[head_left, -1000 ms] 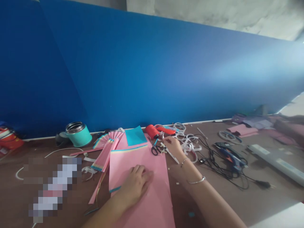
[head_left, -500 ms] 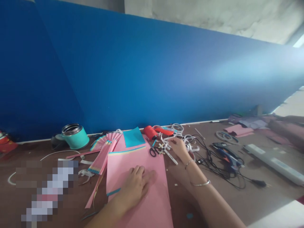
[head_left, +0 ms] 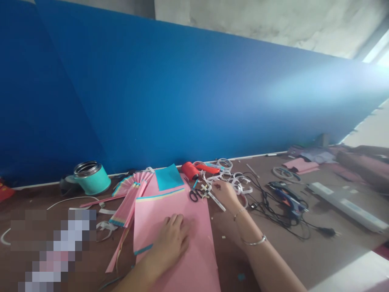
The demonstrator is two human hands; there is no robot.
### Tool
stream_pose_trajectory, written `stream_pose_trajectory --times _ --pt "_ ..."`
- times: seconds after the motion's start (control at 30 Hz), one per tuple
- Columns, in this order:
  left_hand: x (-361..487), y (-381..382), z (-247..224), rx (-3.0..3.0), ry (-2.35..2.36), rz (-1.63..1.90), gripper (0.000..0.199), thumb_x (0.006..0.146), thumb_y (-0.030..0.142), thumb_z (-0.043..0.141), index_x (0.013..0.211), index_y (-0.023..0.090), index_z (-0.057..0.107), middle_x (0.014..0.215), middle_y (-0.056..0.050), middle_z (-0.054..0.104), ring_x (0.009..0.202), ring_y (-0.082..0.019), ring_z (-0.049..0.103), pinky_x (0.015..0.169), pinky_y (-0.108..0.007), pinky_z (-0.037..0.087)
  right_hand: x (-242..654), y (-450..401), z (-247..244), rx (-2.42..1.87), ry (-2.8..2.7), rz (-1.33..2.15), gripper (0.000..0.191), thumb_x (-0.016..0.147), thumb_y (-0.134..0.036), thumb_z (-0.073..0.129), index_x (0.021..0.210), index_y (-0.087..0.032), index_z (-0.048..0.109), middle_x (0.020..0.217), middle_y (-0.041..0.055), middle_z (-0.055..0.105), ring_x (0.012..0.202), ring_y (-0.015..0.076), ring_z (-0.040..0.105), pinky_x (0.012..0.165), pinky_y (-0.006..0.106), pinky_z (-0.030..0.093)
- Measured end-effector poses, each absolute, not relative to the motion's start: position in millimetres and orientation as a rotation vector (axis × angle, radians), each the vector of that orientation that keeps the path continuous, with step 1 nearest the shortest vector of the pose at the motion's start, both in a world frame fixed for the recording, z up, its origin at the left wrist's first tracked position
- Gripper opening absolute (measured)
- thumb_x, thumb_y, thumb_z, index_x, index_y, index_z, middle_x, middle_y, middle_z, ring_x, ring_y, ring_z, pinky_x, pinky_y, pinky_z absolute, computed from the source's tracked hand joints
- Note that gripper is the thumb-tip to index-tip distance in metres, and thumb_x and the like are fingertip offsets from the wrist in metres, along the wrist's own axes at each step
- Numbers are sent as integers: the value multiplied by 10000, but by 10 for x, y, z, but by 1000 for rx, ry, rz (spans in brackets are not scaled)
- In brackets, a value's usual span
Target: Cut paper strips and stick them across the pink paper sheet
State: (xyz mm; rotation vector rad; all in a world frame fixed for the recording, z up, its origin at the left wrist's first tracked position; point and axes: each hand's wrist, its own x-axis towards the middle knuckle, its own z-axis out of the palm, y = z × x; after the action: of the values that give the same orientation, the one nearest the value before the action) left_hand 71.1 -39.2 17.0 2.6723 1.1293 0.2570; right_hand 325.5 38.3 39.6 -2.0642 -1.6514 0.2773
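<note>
My left hand (head_left: 173, 239) lies with bent, slightly spread fingers on pink paper (head_left: 164, 211) that has blue and cream strips along its edges. At the pile of white tape strips (head_left: 240, 184) is my right hand (head_left: 223, 192), its fingers bent together; whatever they hold is too small to make out. Just left of the right hand are black-handled scissors (head_left: 193, 196) and a white stick (head_left: 217, 201). A blue paper piece (head_left: 168, 177) rests at the back of the pink paper, beside a red spool (head_left: 190, 170). Folded pink paper fans (head_left: 129, 202) lie to the left.
A teal cup (head_left: 92, 178) stands at the back left. To the right are black cables (head_left: 270, 211), a blue glue gun (head_left: 288, 200), a long white power strip (head_left: 346, 207) and pink paper scraps (head_left: 300, 165). A blue partition (head_left: 182, 101) rises behind the table.
The view has shifted slightly, so most things appear a little further left. My right hand has moved slightly at the white strips; my left hand stays on the pink paper.
</note>
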Motion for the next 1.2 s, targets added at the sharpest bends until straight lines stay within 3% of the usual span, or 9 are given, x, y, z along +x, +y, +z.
stream_pose_trajectory --times 0.1,0.23,0.33,0.47,0.6,0.8,0.93,1.2 --pt "688 -370 136 2656 1136 263 560 849 170 454 1374 328 335 1109 -63 502 989 -238 441 851 -378 355 3431 284 532 -2226 -1620 214 244 733 -195 477 802 -198 711 860 103 709 804 229 626 643 269 389" --pt "678 -354 93 2654 1131 263 612 835 167 459 1398 332 282 1078 -50 523 964 -223 451 846 -361 361 3616 180 583 -2437 -1627 248 196 671 -145 511 661 -148 707 779 174 698 738 273 648 619 311 407" --pt "671 -362 114 2620 1145 300 589 833 163 450 1389 283 296 1119 -62 534 1000 -235 449 873 -377 361 3612 162 499 -2514 -1657 275 200 665 -127 521 707 -126 717 827 209 698 766 283 664 643 326 432" --pt "654 -378 155 2572 1153 344 462 855 198 446 1312 215 387 1181 -82 537 1055 -254 452 915 -402 354 3543 183 371 -2529 -1720 278 260 664 -87 510 812 -131 719 940 205 695 887 289 659 693 330 448" --pt "649 -373 117 2561 1170 380 348 864 229 452 1208 175 465 1159 -94 555 1053 -256 465 915 -403 362 3491 184 379 -2506 -1782 272 252 672 -79 501 805 -125 710 914 186 703 877 282 662 667 308 441" --pt "650 -372 84 2563 1155 388 341 802 116 455 1127 205 512 1109 -67 565 1008 -242 472 892 -394 372 3183 253 563 -2389 -1835 135 280 772 -144 431 859 -152 697 928 160 697 884 257 643 674 297 416" --pt "625 -381 105 2530 1162 395 301 836 118 413 1102 196 528 1087 -75 573 989 -239 481 877 -396 381 2992 372 642 -2283 -1936 163 266 779 -160 442 816 -192 704 889 111 707 893 220 635 689 261 404" --pt "606 -358 79 2558 1126 410 320 851 72 374 1077 199 562 1058 -69 596 980 -231 502 861 -386 383 3364 275 561 -2512 -1751 320 223 659 -129 549 808 -109 714 906 209 691 898 306 648 710 337 448"
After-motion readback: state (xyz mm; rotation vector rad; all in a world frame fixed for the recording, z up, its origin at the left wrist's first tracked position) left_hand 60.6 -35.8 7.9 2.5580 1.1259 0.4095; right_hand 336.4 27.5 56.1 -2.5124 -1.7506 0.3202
